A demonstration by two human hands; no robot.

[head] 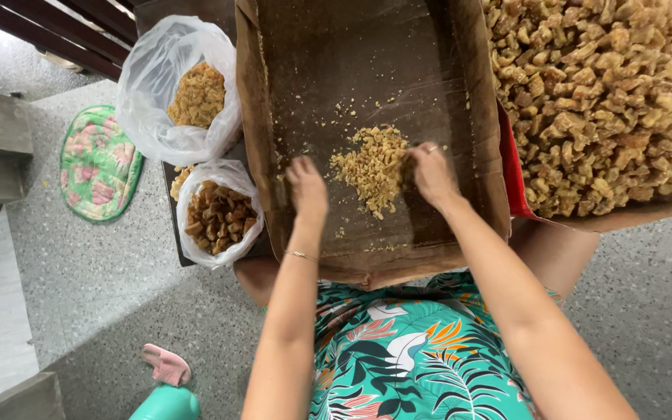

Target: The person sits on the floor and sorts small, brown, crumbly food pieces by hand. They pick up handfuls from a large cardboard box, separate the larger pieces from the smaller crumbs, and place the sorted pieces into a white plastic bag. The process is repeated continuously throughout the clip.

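Mostly bare, the cardboard box holds a small crumb pile.
Left hand fingers together beside it; right hand fingers curled against its edge.

The person's arms are bare from the hands to the bottom edge of the view, with no sleeves in sight. A thin gold bracelet circles the wrist of the left hand. A ring sits on a finger of the right hand. The garment covering the body is turquoise, printed with large tropical leaves in dark green, white, pink and orange. The hands wear no gloves.
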